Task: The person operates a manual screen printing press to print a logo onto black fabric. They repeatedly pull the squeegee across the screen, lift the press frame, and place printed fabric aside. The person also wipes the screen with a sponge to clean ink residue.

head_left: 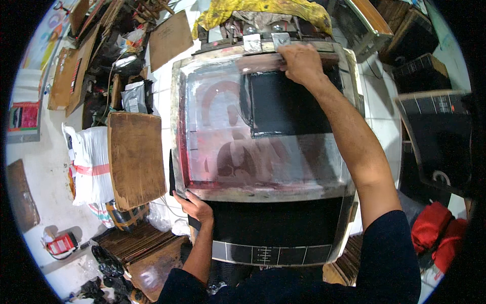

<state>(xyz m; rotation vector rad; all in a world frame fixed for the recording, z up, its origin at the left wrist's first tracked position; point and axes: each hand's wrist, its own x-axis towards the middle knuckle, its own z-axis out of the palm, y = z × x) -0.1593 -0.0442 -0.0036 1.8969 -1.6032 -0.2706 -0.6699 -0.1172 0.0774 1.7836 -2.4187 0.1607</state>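
A screen printing frame (263, 194) with a worn pale border lies in front of me. Its mesh is translucent with reddish stains, and a black rectangle (293, 104) shows at its far right part. My right hand (304, 63) reaches to the frame's far side, its fingers closed around a brownish bar that looks like a squeegee (260, 63). My left hand (196, 206) grips the frame's near left corner, thumb and fingers at its edge. Beneath the frame, a dark board (273, 223) with a strip of pale lined boxes (268, 253) sticks out toward me.
A yellow stained cloth (263, 7) hangs behind the frame. To the left stand a brown board (135, 159) and a white sack (91, 162). Dark printed panels (438, 137) and red cloth (435, 230) are at the right. Stacked cardboard (121, 240) lies at the lower left.
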